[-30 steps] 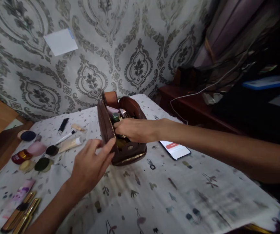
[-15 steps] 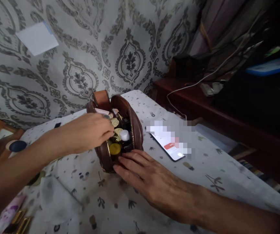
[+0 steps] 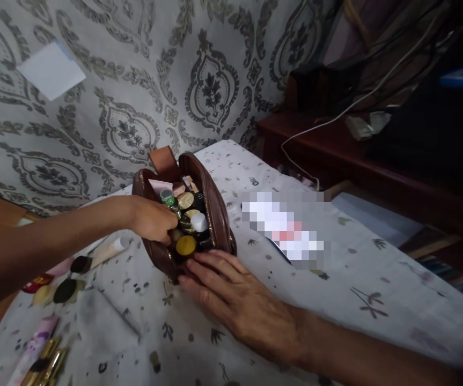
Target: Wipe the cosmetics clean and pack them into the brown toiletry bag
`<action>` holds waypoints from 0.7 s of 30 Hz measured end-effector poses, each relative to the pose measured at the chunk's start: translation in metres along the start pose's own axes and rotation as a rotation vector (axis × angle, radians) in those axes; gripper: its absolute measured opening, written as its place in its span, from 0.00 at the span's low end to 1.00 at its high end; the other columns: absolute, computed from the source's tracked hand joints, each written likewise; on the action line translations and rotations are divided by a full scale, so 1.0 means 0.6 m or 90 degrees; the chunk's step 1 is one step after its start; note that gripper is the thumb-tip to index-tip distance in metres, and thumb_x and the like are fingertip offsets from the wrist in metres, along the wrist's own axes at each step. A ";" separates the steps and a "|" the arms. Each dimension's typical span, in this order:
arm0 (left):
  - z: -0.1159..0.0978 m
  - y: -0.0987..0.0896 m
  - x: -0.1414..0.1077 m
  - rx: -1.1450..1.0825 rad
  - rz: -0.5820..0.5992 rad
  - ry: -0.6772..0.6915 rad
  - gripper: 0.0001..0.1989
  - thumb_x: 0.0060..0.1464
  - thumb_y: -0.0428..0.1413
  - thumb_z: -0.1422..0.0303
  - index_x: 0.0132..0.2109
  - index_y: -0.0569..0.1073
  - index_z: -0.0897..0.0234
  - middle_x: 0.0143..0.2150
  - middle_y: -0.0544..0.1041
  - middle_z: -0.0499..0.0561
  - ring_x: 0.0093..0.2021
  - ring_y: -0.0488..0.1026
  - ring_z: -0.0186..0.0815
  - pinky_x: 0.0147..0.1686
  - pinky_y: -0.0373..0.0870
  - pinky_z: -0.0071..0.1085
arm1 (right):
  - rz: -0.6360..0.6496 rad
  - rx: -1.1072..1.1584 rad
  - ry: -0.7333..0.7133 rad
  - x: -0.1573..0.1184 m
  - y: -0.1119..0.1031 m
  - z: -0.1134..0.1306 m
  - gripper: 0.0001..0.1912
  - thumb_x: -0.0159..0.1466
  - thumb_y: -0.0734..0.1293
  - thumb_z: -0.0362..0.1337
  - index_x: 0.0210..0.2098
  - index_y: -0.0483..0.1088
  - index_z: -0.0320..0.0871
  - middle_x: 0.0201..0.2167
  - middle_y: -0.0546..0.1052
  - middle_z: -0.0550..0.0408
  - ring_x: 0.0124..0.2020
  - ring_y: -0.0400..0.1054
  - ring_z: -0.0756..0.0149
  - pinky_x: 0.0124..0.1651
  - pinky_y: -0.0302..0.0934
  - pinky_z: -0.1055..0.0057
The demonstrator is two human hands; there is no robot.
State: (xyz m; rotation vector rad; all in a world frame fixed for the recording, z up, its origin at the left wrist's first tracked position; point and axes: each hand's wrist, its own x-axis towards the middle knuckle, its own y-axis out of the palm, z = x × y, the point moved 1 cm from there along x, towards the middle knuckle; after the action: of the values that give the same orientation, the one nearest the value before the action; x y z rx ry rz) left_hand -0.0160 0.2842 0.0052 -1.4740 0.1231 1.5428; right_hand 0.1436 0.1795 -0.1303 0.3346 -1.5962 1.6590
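A brown zippered cosmetics bag (image 3: 223, 214) stands unzipped on a patterned cloth, packed with small containers. My left hand (image 3: 154, 220) reaches in over its left rim, fingers curled; their tips and anything in them are hidden. Beside those fingers is a green-and-clear small bottle (image 3: 168, 198). Around it sit a gold round lid (image 3: 185, 200), a white cap (image 3: 198, 222) and a yellow round lid (image 3: 185, 245). My right hand (image 3: 231, 295) lies against the bag's near end, fingers stretched out and touching its edge.
Right of the bag lies a phone (image 3: 279, 249), partly blurred out. At left are a cream tube (image 3: 109, 252), several cosmetics, a grey cloth (image 3: 106, 324), a pink-purple tube (image 3: 34, 348) and gold cases (image 3: 52, 367). A dark red desk (image 3: 295, 142) with a white cable borders the right.
My left hand has drawn back toward the bag's left rim, uncovering the green-and-clear bottle. My right hand stays at the near end. The view has shifted slightly.
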 end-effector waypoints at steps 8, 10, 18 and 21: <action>-0.018 -0.002 0.015 0.047 0.052 -0.044 0.15 0.56 0.56 0.68 0.46 0.81 0.72 0.44 0.83 0.63 0.41 0.78 0.44 0.37 0.69 0.31 | -0.015 0.028 -0.016 -0.004 0.006 -0.002 0.22 0.70 0.61 0.29 0.62 0.64 0.34 0.59 0.72 0.41 0.62 0.62 0.51 0.65 0.58 0.51; -0.017 0.001 0.013 0.048 0.025 -0.042 0.15 0.57 0.56 0.69 0.47 0.81 0.72 0.46 0.82 0.63 0.45 0.78 0.45 0.40 0.70 0.31 | -0.014 0.027 -0.021 -0.004 0.003 -0.002 0.22 0.70 0.61 0.29 0.62 0.64 0.33 0.59 0.72 0.40 0.62 0.62 0.50 0.65 0.58 0.51; -0.001 0.023 0.004 -0.004 -0.098 0.053 0.13 0.59 0.54 0.75 0.45 0.81 0.62 0.42 0.84 0.53 0.43 0.78 0.38 0.42 0.68 0.27 | -0.007 0.023 -0.028 -0.003 -0.002 -0.004 0.21 0.70 0.60 0.28 0.62 0.65 0.35 0.60 0.72 0.42 0.62 0.63 0.53 0.66 0.58 0.54; 0.001 0.025 0.003 0.010 -0.072 0.067 0.14 0.58 0.52 0.76 0.42 0.82 0.62 0.42 0.84 0.53 0.42 0.77 0.38 0.42 0.68 0.27 | -0.002 0.025 -0.022 -0.003 0.001 -0.004 0.22 0.70 0.60 0.28 0.63 0.64 0.35 0.60 0.72 0.41 0.62 0.62 0.53 0.65 0.58 0.54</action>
State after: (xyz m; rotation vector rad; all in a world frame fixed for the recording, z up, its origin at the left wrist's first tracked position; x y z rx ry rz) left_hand -0.0260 0.2775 -0.0042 -1.5236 0.1113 1.3719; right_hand 0.1456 0.1813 -0.1324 0.3870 -1.5889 1.6917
